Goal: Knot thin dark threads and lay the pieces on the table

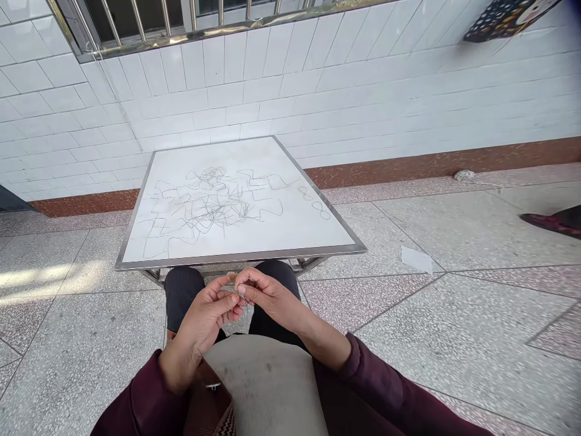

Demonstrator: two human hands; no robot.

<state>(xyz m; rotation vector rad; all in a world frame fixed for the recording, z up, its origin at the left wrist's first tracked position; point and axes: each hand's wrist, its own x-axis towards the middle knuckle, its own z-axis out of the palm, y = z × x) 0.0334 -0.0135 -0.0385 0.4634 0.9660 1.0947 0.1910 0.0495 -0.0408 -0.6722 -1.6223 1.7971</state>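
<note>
Above my lap, my left hand [218, 307] and my right hand [269, 298] meet at the fingertips. Both are closed in a pinch on a thin wire, which is mostly hidden by the fingers and barely visible. Just beyond them stands a low white table [299, 233] with a metal rim. A tangled heap of thin bent wires [218, 212] lies across its left and middle part, with a smaller tangle [211, 174] farther back. Near the right edge rest two wires looped like figure eights, one nearer [321, 210] and one farther [305, 193].
A white tiled wall [272, 97] with a barred window [195, 18] rises behind the table. On the speckled floor to the right lie a pale flat scrap [416, 260] and a bundle of white cord [463, 175]. Another person's shoe [556, 223] shows at the right edge.
</note>
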